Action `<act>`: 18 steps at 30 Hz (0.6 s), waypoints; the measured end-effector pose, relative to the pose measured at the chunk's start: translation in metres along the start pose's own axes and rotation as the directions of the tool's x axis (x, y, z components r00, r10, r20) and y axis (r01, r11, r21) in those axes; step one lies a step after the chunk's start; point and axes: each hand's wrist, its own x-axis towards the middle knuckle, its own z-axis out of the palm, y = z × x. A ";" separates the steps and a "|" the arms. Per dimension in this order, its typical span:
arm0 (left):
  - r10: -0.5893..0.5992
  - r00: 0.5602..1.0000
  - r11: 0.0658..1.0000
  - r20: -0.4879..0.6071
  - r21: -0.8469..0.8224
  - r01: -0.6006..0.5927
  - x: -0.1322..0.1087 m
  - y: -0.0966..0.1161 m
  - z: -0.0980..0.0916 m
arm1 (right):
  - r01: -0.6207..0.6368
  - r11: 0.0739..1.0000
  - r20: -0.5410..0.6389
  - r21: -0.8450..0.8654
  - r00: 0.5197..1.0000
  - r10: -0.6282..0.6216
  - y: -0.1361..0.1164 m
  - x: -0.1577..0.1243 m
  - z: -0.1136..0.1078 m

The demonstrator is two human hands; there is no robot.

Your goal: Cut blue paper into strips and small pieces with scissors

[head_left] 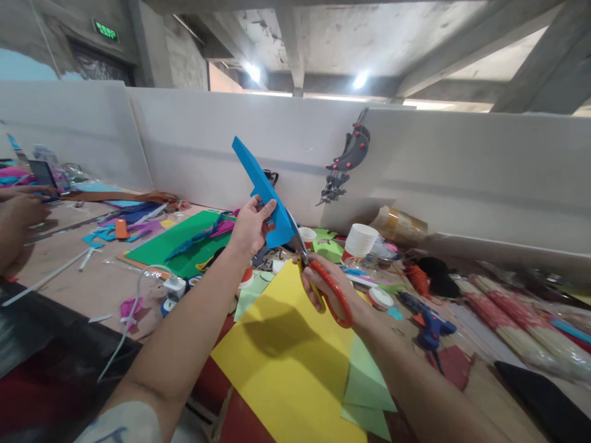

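Observation:
My left hand [252,227] pinches a strip of blue sheet [263,184], raised above the table and slanting up to the left. In my right hand [318,286] is a pair of scissors [335,292] with red-orange handles. Their blades run along the right edge of the blue sheet near its lower end; how far apart they are is hard to make out. Below both hands lies a large yellow sheet [286,369], on which their shadow falls. Pale green sheets [369,381] stick out from under it.
A green sheet [157,246] with scraps lies left. Stacked paper cups [360,240], a blue glue gun [431,326] and bundled sticks [503,320] are to the right. A white charger [174,286] with its cable lies front left. Another person's hand [23,215] is at far left. A white partition [207,135] stands behind.

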 end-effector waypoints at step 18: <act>0.003 1.000 1.000 -0.002 0.025 -0.003 0.000 0.001 0.000 | -0.050 0.995 -0.043 0.083 0.998 0.054 0.013 0.001 0.004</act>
